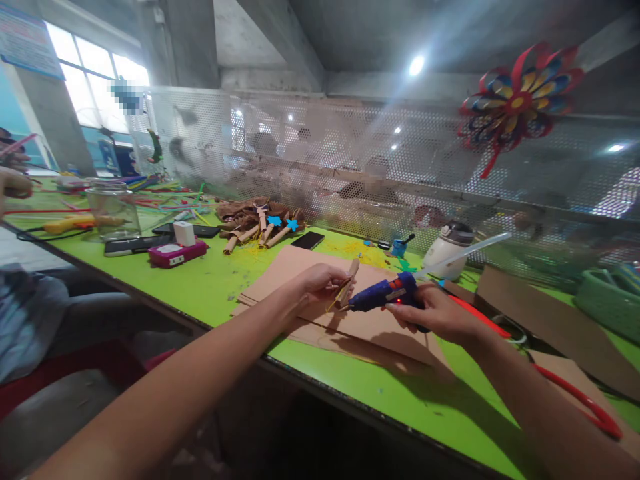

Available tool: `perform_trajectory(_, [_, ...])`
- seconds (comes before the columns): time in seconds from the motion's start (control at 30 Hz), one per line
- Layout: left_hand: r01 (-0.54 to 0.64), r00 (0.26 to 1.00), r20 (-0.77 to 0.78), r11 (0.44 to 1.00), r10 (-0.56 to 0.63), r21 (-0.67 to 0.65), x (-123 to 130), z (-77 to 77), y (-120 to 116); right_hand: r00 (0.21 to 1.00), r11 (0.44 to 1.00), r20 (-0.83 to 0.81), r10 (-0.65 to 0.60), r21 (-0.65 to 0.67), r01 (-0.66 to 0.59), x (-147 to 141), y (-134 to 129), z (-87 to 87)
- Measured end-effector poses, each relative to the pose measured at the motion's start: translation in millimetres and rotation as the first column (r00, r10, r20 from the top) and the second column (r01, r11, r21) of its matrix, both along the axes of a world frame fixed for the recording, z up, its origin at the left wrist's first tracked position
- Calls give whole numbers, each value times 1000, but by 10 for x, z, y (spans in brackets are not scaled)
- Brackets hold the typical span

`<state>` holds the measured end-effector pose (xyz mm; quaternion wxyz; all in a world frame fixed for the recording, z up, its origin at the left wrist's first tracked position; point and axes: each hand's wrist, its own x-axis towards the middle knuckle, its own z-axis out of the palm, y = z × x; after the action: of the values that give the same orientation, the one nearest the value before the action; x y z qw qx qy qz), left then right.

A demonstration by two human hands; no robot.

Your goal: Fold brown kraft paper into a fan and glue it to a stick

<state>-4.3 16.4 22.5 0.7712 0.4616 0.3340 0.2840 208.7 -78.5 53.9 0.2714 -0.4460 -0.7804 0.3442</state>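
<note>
Between the fingers of my left hand (320, 283) is a small brown paper roll (353, 269) with yellow string (330, 307) hanging from it. My right hand (443, 312) grips a blue hot glue gun (377, 295) with a small red light lit. Its nozzle points left, close by the roll; I cannot tell whether they touch. A long translucent glue stick (480, 248) juts from the gun's rear. Both hands are above stacked brown paper sheets (285, 267) on the green table (200, 293).
Several brown rolls (247, 235) with blue stars lie at the back beside a black phone (307, 240). A glass jar (113, 213), yellow glue gun (67, 223) and magenta box (177, 253) stand left. Right are a white flask (447, 250), red-handled scissors (575, 393) and green basket (607, 300).
</note>
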Motion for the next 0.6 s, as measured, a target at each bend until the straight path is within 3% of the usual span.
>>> perform_trajectory(0.2, [-20,1000,-13,999,21,38,0,-10,25,969,995,-233,-79,39,90,136,26,30])
perform_trajectory(0.33, [-50,999,-13,998,50,48,5,12,-3,936,953,-252,-247,111,281,275,234,-106])
perform_trajectory(0.4, [-62,998,0,997,62,46,5,19,-23,889,869,-209,-407,211,448,347,368,-215])
perform_trajectory(0.5, [-49,998,40,998,48,36,0,16,-54,746,651,-111,-657,415,636,448,533,-373])
perform_trajectory(0.57, [-38,999,40,999,37,34,-4,11,-73,706,595,-70,-704,484,642,495,605,-453])
perform_trajectory(0.6, [-35,999,36,999,34,32,-5,9,-81,711,598,-45,-702,505,622,509,634,-485])
